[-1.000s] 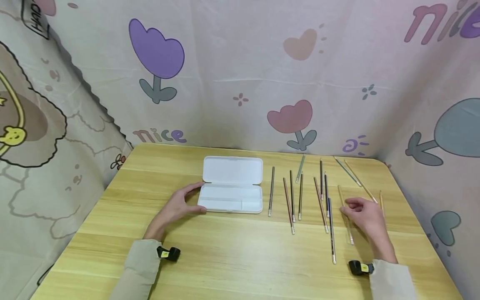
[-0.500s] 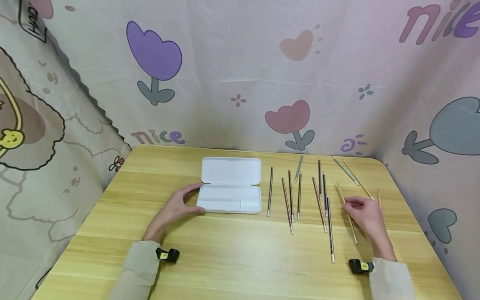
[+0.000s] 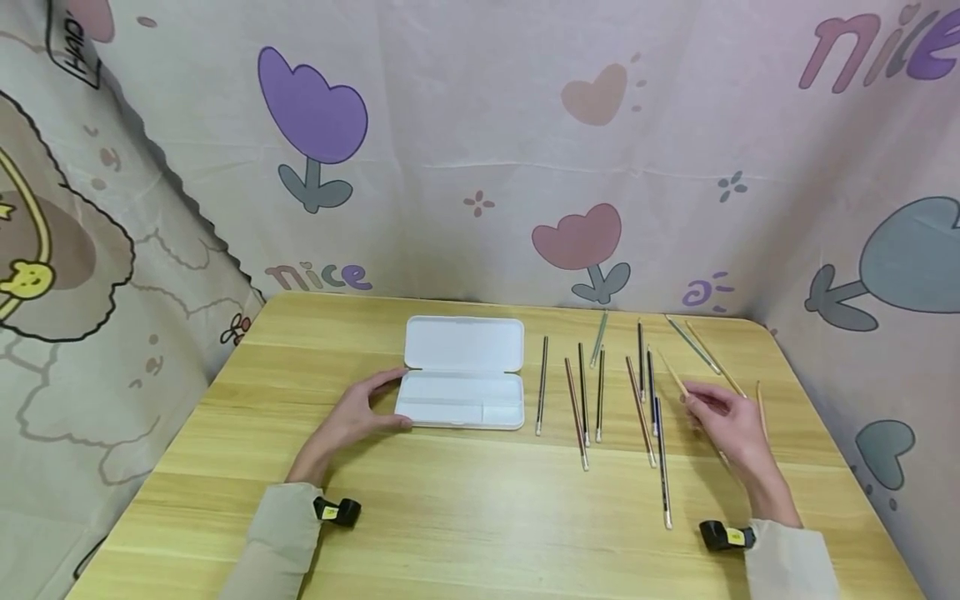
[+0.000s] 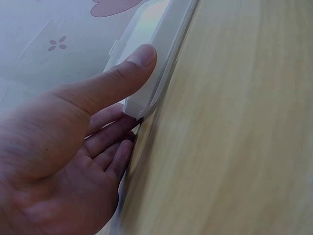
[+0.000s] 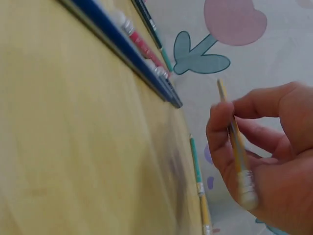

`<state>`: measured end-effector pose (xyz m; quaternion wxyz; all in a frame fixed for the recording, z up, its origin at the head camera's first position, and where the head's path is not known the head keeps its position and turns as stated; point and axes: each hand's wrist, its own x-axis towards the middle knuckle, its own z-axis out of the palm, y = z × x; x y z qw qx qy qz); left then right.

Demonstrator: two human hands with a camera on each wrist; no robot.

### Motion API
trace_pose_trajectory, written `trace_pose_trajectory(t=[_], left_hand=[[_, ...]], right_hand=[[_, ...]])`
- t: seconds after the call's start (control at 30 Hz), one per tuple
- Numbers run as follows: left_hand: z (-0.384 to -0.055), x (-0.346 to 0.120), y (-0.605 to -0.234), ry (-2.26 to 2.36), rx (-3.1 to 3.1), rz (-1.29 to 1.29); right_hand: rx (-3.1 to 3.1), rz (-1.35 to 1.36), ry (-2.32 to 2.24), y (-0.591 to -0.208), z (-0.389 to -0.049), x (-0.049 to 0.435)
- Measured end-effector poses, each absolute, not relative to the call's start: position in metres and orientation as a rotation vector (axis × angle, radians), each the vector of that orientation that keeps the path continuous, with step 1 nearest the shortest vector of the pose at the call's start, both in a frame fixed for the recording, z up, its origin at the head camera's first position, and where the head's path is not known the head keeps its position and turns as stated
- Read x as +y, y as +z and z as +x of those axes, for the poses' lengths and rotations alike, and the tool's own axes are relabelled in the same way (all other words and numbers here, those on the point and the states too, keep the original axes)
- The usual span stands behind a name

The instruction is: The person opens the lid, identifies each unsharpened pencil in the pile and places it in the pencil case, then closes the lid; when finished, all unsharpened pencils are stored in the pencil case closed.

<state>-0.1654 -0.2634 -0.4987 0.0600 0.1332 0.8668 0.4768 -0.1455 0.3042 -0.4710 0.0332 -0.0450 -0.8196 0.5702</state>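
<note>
Clearly, the word "nice" (image 3: 318, 277) could be read on the patterned cloth (image 3: 427, 225), behind and left of an open white case (image 3: 442, 387). A second, larger "nice" (image 3: 877, 54) hung far above and right of the case; sideways letters, seemingly "HAD" (image 3: 73, 42), appeared high to its left. Each wrist bore a black device (image 3: 341, 512) (its yellow label was too small to read).

The left hand (image 3: 352, 418) held the case's left end, thumb at the near corner, fingers spread apart towards the hinge. Well right of the case, the right hand (image 3: 731, 427) pinched a slanting yellow pencil (image 5: 239, 152) between thumb and fingers, its white eraser showing. Between that pencil and the case, several loose pencils (image 3: 575, 408) lay across the wooden table (image 3: 480, 517), a dark blue pencil (image 3: 663, 467) among the farthest from the case.
</note>
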Motion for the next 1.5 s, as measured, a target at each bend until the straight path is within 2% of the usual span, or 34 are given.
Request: trace_pose_trajectory(t=[0.3,0.57,0.83,1.5], left_hand=[[-0.165,-0.265,-0.5,1.462,2.61,0.39],[-0.167,-0.264,-0.501,1.464,2.607,0.397],[-0.167,-0.264,-0.5,1.468,2.623,0.406],[-0.167,-0.264,-0.502,1.515,2.599,0.399]], right_hand=[[-2.594,-0.07,1.652,-0.467,-0.145,0.283],[-2.608,0.192,1.709,-0.463,-0.146,0.262],[-2.604,0.254,1.461,-0.469,-0.157,0.231],[-2.56,0.557,1.62,-0.473,-0.18,0.137]])
